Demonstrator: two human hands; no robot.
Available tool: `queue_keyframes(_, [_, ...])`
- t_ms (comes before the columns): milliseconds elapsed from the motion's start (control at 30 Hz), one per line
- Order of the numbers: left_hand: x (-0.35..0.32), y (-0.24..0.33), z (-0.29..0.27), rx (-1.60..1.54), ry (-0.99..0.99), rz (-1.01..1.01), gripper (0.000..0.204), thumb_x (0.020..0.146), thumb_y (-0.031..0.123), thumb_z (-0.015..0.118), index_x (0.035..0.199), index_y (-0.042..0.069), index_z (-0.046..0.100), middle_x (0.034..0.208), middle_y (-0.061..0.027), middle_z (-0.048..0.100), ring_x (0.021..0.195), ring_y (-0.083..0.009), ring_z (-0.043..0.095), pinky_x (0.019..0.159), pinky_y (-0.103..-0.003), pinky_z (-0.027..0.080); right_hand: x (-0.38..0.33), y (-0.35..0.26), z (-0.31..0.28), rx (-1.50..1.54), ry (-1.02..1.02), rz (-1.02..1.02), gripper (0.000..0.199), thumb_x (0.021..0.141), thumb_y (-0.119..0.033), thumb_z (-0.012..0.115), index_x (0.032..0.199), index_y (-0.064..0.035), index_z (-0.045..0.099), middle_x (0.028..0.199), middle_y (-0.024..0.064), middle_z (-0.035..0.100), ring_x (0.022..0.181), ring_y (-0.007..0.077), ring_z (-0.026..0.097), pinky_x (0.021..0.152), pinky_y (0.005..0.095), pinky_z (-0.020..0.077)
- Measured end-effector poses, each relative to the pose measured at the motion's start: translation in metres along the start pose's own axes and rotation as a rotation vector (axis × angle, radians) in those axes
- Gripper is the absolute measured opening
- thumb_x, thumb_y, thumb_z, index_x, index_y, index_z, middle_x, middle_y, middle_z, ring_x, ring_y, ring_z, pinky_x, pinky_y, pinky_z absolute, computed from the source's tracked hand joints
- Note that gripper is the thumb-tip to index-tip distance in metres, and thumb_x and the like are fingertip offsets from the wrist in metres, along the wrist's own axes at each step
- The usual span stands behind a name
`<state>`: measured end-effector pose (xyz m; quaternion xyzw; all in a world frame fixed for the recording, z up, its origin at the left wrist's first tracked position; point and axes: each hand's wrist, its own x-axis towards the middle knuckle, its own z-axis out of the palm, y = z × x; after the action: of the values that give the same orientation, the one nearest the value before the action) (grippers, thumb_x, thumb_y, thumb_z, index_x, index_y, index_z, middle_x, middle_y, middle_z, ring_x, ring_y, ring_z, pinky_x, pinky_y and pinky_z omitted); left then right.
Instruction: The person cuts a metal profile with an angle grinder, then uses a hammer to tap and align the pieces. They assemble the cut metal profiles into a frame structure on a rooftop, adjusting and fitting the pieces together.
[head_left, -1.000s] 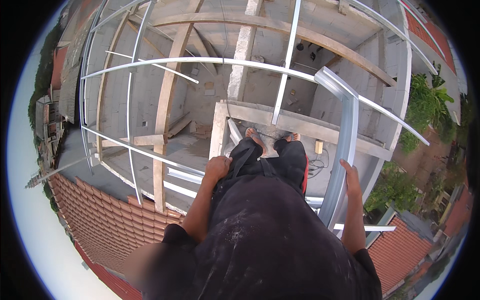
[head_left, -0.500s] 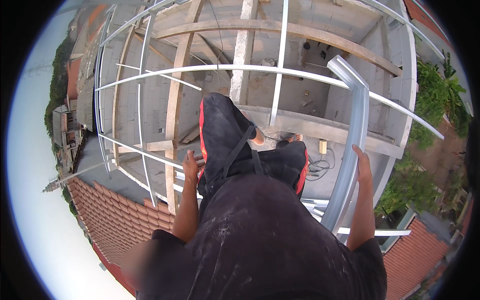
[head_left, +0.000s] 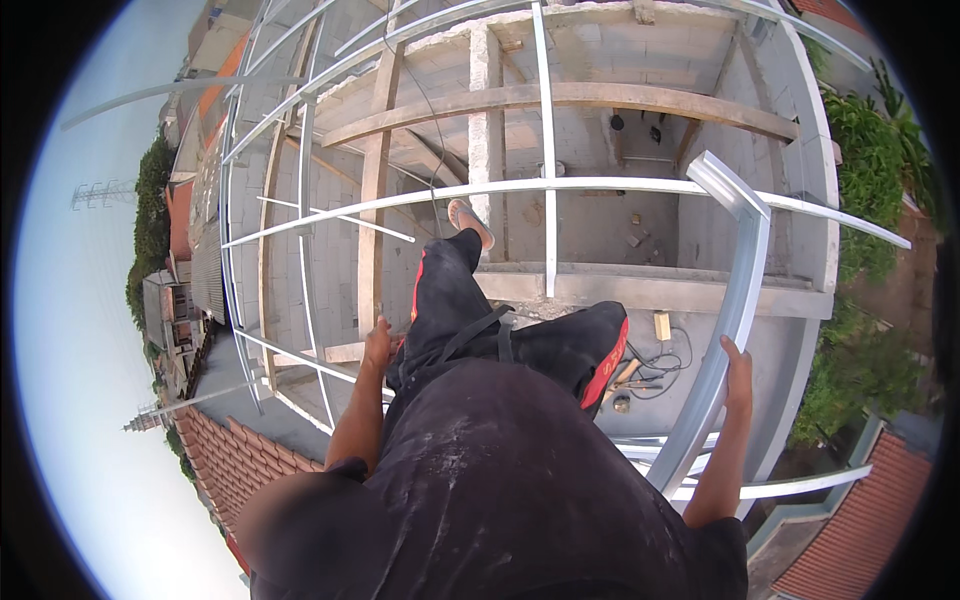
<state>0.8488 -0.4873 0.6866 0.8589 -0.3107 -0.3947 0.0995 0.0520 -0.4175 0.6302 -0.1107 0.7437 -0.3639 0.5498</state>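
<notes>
A long galvanized steel channel (head_left: pixel 738 300), bent near its far end, slants along my right side. My right hand (head_left: pixel 738 370) grips its outer edge, thumb along the metal and the other fingers mostly hidden. By my left thigh hangs my left hand (head_left: pixel 380 345), partly turned from view, its fingers loosely apart with no held thing visible. My left foot in a slipper (head_left: pixel 472 225) is stretched forward beside a concrete beam (head_left: pixel 487 110). A thin metal bar (head_left: pixel 620 184) crosses in front of me, and the channel's far end overlaps it.
Several thin metal bars form an open frame over deep, roofless block-walled rooms. Wooden beams (head_left: pixel 580 97) span the gaps. A cable (head_left: pixel 675 360) and small tools lie on the ledge at right. More metal lengths (head_left: pixel 800 485) lie behind my right arm. Tiled roofs (head_left: pixel 240 455) flank the structure.
My left leg has swung forward and its slippered foot now shows. The view has shifted; the channel stays in my right hand. My left hand stays by my thigh.
</notes>
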Motion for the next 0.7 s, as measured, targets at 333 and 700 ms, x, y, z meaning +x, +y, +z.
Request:
queue_keyframes(333, [0.055, 0.141, -0.004, -0.093, -0.058, -0.081, 0.074, 0.112, 0.058, 0.04, 0.16, 0.003, 0.035, 0.118, -0.0251, 0.073, 0.079, -0.0344, 0.078, 0.063, -0.039, 0.063, 0.04, 0.081, 0.008, 0.098, 0.208, -0.024, 0.06, 0.092, -0.046, 0.077, 0.121, 0.0051, 0.065, 0.094, 0.0128, 0.07, 0.082, 0.0235, 0.069, 0.079, 0.0393, 0.0555])
queue_keyframes(700, [0.282, 0.017, -0.02, 0.008, -0.174, -0.357, 0.072, 0.108, 0.059, 0.052, 0.157, 0.007, 0.044, 0.12, -0.0244, 0.071, 0.089, -0.0395, 0.076, 0.07, -0.049, 0.063, 0.031, -0.027, 0.233, -0.073, 0.296, -0.152, 0.049, 0.094, -0.026, 0.076, 0.126, 0.0088, 0.065, 0.105, 0.0121, 0.069, 0.094, 0.0232, 0.065, 0.087, 0.04, 0.0526])
